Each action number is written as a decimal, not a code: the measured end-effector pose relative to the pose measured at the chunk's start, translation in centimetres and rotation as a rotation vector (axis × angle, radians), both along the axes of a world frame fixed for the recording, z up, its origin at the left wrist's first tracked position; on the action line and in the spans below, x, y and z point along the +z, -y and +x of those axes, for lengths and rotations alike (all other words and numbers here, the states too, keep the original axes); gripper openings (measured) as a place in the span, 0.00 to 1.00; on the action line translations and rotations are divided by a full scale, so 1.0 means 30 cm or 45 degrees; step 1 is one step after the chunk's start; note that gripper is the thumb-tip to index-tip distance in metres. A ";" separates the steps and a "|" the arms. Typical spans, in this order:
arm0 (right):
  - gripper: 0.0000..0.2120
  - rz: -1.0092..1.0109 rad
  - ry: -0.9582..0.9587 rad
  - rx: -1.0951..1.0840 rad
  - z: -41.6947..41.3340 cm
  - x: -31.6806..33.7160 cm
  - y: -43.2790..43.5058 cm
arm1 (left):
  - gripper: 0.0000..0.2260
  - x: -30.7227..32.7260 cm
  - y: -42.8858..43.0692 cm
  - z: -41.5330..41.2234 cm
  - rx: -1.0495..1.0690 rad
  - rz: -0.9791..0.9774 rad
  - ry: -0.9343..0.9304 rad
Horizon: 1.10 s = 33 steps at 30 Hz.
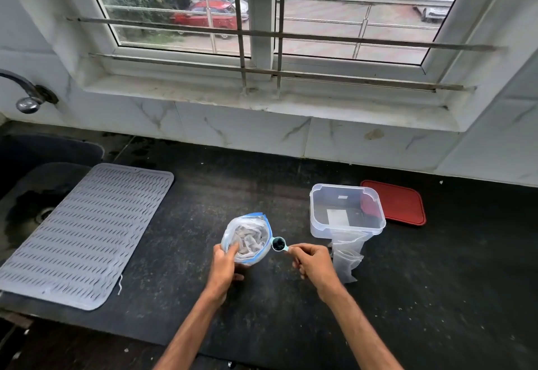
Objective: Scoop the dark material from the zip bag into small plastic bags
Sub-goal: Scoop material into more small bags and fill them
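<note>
1. Your right hand (pixel 311 262) pinches the handle of the teal scoop (pixel 273 246), fingers curled round it. The bowl carries dark material (pixel 279 244) and sits just beside the zip bag (pixel 247 238), at the 3 o'clock side of its rim.
2. The scoop's long axis runs roughly 9 to 3 o'clock, with the bowl toward 9 and the handle in your grip.
3. Your left hand (pixel 228 259) grips the zip bag at its 7 o'clock edge, thumb over the rim, with the mouth held open.
4. The small plastic bags (pixel 346 256) lie at 3 o'clock from your right hand, near it, against the front of the clear container (pixel 346 209). Your right hand is the nearer one, so the load likely has to swing away from the zip bag.
5. Count: one zip bag, one scoop, one clear container, one red lid (pixel 398 205). The small bags overlap, so I cannot tell their number.
</note>
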State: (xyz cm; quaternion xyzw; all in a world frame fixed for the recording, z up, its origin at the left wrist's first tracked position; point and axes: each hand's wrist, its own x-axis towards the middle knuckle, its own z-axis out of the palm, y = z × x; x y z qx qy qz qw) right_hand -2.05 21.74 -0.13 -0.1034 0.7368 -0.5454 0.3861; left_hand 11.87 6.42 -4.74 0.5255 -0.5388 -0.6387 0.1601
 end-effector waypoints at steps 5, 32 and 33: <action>0.05 -0.010 0.004 -0.057 -0.011 0.028 -0.025 | 0.12 -0.026 0.012 -0.009 -0.149 -0.121 0.185; 0.11 0.484 -0.251 0.214 0.103 -0.023 0.168 | 0.11 0.019 0.009 -0.030 -0.041 -0.231 0.300; 0.11 0.501 -0.263 0.222 0.104 -0.019 0.178 | 0.10 0.008 0.016 -0.025 -0.035 -0.212 0.293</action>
